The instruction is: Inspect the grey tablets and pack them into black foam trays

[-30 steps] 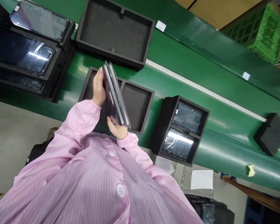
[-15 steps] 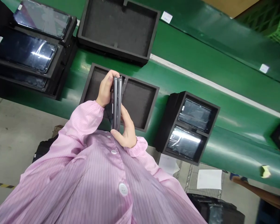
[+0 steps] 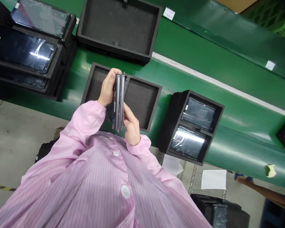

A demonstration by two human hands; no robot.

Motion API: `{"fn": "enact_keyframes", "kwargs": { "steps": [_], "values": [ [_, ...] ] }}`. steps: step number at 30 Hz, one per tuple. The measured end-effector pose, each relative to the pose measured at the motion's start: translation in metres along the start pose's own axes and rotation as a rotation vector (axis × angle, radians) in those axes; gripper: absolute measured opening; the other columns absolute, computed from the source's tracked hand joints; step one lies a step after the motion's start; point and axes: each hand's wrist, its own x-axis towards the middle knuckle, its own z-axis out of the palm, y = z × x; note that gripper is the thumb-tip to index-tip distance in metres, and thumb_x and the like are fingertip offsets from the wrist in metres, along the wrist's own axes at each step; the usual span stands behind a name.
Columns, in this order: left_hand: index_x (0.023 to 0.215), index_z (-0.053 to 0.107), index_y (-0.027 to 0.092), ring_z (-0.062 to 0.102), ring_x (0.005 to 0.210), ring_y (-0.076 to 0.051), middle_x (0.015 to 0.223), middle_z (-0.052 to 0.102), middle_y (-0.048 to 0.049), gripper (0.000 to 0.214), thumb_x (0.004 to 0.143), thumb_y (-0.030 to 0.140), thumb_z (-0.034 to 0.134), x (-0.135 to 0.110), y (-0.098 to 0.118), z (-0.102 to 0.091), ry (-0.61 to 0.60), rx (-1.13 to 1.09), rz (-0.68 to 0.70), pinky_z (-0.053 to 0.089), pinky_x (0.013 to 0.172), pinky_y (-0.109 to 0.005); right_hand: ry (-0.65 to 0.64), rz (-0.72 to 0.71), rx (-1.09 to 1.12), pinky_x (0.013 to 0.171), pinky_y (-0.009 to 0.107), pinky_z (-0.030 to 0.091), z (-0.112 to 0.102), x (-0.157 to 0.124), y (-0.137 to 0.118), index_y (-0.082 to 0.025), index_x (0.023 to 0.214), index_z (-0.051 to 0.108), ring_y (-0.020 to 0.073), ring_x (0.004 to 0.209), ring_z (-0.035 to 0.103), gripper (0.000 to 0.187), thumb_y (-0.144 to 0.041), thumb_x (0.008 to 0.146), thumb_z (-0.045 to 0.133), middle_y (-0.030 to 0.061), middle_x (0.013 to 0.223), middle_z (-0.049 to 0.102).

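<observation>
I hold two thin dark tablets (image 3: 119,101) pressed together, edge-on toward me, just above my chest. My left hand (image 3: 108,87) wraps their upper left side with fingers curled over the top. My right hand (image 3: 131,125) grips their lower right side, fingers pressed on the face. Right behind the tablets an empty two-pocket black foam tray (image 3: 142,104) lies on the green conveyor belt (image 3: 204,60). I wear a pink striped smock (image 3: 92,183).
A larger empty foam tray (image 3: 120,28) sits farther up the belt. Stacked trays with glossy tablets (image 3: 26,53) stand at the left. A black tray with two wrapped tablets (image 3: 192,126) stands at the right. Grey floor, papers (image 3: 213,179) and a wire rack lie below.
The two tablets turned from a slanted pose to upright and edge-on. My right hand slid up from their bottom end onto their right side; my left hand curled over the top.
</observation>
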Motion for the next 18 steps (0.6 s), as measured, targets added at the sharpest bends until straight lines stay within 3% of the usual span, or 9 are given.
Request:
{"fn": "enact_keyframes", "kwargs": {
  "steps": [4,8,12,15,18],
  "values": [
    [0.08,0.061,0.022,0.065,0.1,-0.021,0.08,0.055,-0.002,0.044,0.088,0.064,0.05,0.0004,0.0005,-0.0004,-0.009,0.009,0.022,0.052,0.088,-0.034,0.014,-0.001,0.015,0.113,0.048,0.048,0.0007,0.0008,-0.0013,-0.025,0.15,0.04,0.0251,0.145,0.04,0.063,-0.025,0.087,0.036,-0.0015,0.157,0.041],
    [0.081,0.062,0.023,0.065,0.098,-0.021,0.08,0.055,-0.0016,0.045,0.088,0.065,0.049,0.0008,0.0001,0.0,-0.026,0.031,0.058,0.052,0.088,-0.035,-0.011,-0.021,0.012,0.111,0.049,0.048,-0.0003,0.001,0.0008,-0.027,0.152,0.036,0.027,0.145,0.039,0.061,-0.036,0.092,0.036,-0.0004,0.158,0.039],
    [0.081,0.062,0.022,0.065,0.1,-0.022,0.08,0.055,-0.002,0.042,0.089,0.062,0.05,0.0009,0.0006,0.0011,0.001,0.016,0.002,0.052,0.089,-0.035,-0.018,-0.084,0.054,0.112,0.049,0.047,-0.0009,0.0018,0.0014,-0.027,0.153,0.033,0.0285,0.146,0.038,0.063,-0.049,0.094,0.04,0.0027,0.159,0.037],
    [0.082,0.062,0.022,0.065,0.101,-0.022,0.079,0.055,-0.002,0.042,0.089,0.061,0.05,0.0008,0.0009,0.0016,0.004,0.013,-0.018,0.052,0.089,-0.035,-0.011,-0.082,0.01,0.115,0.05,0.044,-0.0003,0.0021,-0.0008,-0.024,0.153,0.032,0.0292,0.144,0.04,0.069,-0.052,0.093,0.047,0.007,0.159,0.037],
    [0.082,0.063,0.023,0.065,0.099,-0.021,0.079,0.055,-0.0016,0.044,0.088,0.064,0.049,0.0008,0.0007,0.0017,-0.019,0.028,0.004,0.052,0.089,-0.035,-0.01,-0.062,-0.045,0.116,0.051,0.043,0.0006,0.0016,-0.0028,-0.024,0.154,0.03,0.0289,0.144,0.041,0.066,-0.05,0.095,0.044,0.0076,0.159,0.037]
  ]
}}
